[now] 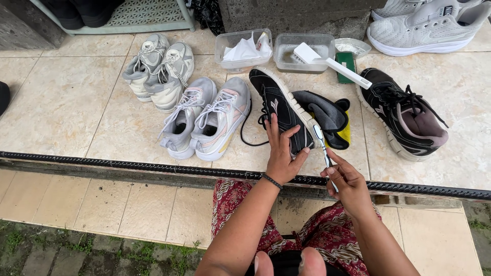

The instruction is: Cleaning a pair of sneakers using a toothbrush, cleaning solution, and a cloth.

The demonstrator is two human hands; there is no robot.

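We look down at a tiled step lined with shoes. Our left hand (pixel 281 153) lies flat, fingers spread, pressing on the heel end of a black sneaker (pixel 280 107) tipped on its side, near the step's front edge. Our right hand (pixel 348 184) pinches the handle of a toothbrush (pixel 322 145) between thumb and fingers, its bristle head touching the sneaker's white sole rim. Just right of that shoe lies a dark grey cloth (pixel 327 115) over something yellow. The matching black sneaker (pixel 406 115) stands upright further right, well apart. To the left sit two pairs of grey-white sneakers (pixel 204 117). Behind are two clear plastic tubs (pixel 243 48), and a white scrub brush (pixel 330 64) rests across the right one, beside a green sponge (pixel 348 64)
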